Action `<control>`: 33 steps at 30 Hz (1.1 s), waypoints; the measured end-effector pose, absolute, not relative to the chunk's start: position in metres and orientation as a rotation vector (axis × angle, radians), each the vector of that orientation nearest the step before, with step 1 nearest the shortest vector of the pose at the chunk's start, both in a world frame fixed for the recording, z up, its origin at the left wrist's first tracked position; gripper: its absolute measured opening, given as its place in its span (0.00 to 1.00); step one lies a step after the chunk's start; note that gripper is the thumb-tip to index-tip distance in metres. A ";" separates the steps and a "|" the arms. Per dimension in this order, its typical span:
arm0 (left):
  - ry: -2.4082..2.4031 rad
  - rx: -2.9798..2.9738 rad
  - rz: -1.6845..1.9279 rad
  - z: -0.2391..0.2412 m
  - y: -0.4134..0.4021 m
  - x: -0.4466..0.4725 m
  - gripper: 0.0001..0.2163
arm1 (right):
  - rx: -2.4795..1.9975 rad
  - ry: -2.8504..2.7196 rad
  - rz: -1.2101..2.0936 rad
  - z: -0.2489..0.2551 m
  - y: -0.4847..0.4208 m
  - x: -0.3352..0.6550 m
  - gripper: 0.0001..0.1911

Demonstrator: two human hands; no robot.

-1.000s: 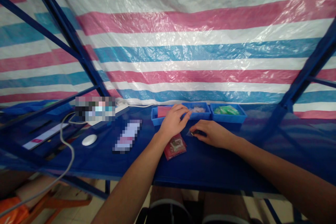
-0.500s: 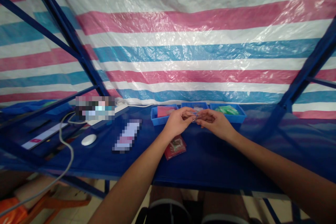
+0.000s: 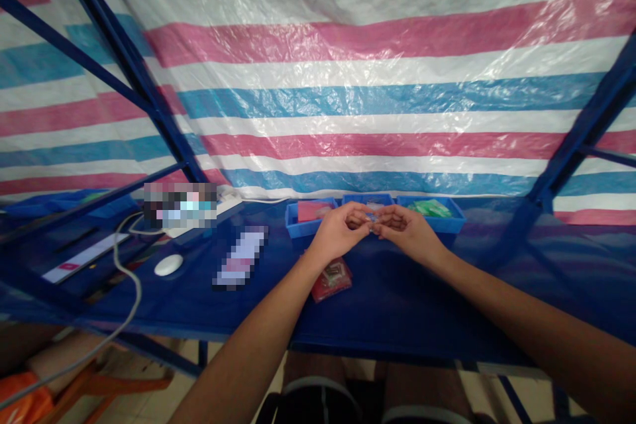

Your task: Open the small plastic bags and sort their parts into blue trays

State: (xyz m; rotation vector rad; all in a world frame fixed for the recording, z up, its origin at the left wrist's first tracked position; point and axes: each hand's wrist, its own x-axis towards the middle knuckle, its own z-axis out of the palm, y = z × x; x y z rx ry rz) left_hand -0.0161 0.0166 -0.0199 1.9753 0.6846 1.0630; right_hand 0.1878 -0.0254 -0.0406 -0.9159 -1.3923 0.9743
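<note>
At the left, the slack grey cable [image 3: 136,295] hangs over the front edge of the glossy blue tabletop [image 3: 447,318]; a snag there could drag whatever it is joined to. Around the middle, the flat red packet with a clear plastic front [image 3: 332,279] lies below the left wrist, where a lowered forearm might push it. The bare left hand [image 3: 340,232] holds one side of the small, shiny, bluish-clear piece [image 3: 371,217] in a narrow pinch — the piece is between the two hands, in front of the bins. The bare right hand [image 3: 412,232] pinches its other side just as narrowly; with so little to hold, either grip loosening could let it slip. Farther right, the shallow blue plastic bin [image 3: 442,226] stands close behind that hand, so a knuckle could catch its glossy green packets [image 3: 432,208]. As for writing, the slim bright-screened panel [image 3: 87,258] at far left is too small to read, the rectangular phone-like device [image 3: 241,258] is pixelated, and no brand or label shows legibly on the packets.
</note>
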 end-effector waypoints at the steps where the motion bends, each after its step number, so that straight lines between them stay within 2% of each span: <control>1: 0.682 1.991 1.060 -0.019 0.016 -0.016 0.14 | -0.916 -1.394 0.978 -0.040 -0.025 0.188 0.21; 7: 0.688 1.997 1.109 -0.019 0.017 -0.015 0.12 | -0.905 -1.355 1.018 -0.037 -0.024 0.193 0.22; 11: 0.704 1.963 1.169 -0.023 0.021 -0.014 0.14 | -0.906 -1.340 1.074 -0.039 -0.021 0.193 0.22; 17: 0.671 1.928 1.069 -0.024 0.020 -0.014 0.17 | -0.898 -1.336 1.010 -0.039 -0.021 0.192 0.21; 24: 0.704 1.956 1.121 -0.021 0.015 -0.012 0.14 | -0.889 -1.323 1.042 -0.038 -0.020 0.192 0.21; 33: 0.647 2.010 1.140 -0.021 0.014 -0.011 0.16 | -0.947 -1.362 0.997 -0.041 -0.022 0.191 0.15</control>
